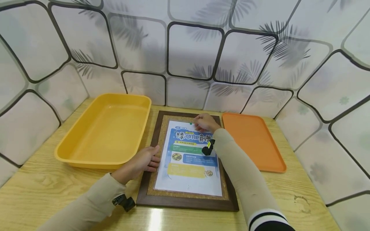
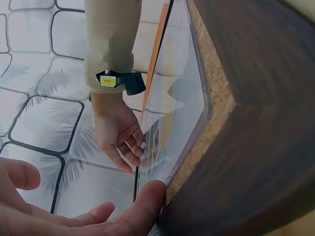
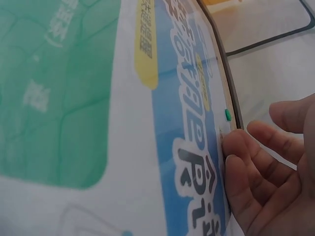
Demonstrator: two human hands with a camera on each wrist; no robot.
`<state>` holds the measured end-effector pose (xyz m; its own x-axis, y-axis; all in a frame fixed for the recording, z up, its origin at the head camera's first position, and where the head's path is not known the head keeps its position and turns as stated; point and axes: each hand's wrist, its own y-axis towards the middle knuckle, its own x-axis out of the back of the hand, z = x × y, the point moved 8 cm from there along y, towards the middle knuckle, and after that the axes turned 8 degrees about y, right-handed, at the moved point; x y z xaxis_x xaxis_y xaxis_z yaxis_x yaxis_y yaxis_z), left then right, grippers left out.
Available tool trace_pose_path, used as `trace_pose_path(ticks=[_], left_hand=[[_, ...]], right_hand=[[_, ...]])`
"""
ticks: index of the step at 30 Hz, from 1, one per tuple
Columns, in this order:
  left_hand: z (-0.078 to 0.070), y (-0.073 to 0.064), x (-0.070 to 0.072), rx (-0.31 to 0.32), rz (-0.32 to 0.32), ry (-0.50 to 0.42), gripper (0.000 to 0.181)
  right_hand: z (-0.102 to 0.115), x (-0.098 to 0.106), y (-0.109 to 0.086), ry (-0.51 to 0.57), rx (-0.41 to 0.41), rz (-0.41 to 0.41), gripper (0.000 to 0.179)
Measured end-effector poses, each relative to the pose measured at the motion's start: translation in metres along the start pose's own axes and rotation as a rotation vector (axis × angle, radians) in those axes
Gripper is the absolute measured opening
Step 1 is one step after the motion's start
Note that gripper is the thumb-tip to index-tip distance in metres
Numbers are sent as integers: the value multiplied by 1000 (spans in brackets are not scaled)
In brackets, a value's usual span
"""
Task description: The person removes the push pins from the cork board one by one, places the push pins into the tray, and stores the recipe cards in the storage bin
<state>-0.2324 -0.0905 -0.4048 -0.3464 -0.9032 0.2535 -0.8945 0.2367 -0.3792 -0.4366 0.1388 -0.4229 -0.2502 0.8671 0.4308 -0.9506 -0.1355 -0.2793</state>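
A corkboard (image 1: pixel 185 202) with a dark brown frame lies on the table, bearing a printed sheet (image 1: pixel 188 187) with a blue, green and yellow layout. One green pushpin (image 1: pixel 190 123) sits at the sheet's top edge. Just right of that pin, my right hand (image 1: pixel 204 122) rests its loosely bent fingertips on the top of the sheet; the right wrist view shows the same pin (image 3: pixel 228 115) beside the fingers (image 3: pixel 241 189), with nothing held. My left hand (image 1: pixel 142 163) lies along the board's left side, fingers extended and touching the frame; its thumb points up.
A deep yellow tray (image 1: pixel 104 163) stands left of the board, close to my left hand. On the right lies a flat orange tray (image 1: pixel 251 138), partly behind my right forearm. A patterned wall covering (image 1: pixel 190 54) rises behind the wooden table (image 1: pixel 31 195).
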Motion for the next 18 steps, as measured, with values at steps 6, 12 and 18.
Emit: trace_pose_path(ticks=[6,12,18], left_hand=[[0,2,-1,28,-14,-9,59],[0,4,-3,55,-17,-17,61],[1,5,-4,80,-19,-29,60]], right_hand=[[3,-2,5,-120,53,-22,25],[8,-8,8,-194,112,-13,18],[11,-9,8,-267,117,-37,16]])
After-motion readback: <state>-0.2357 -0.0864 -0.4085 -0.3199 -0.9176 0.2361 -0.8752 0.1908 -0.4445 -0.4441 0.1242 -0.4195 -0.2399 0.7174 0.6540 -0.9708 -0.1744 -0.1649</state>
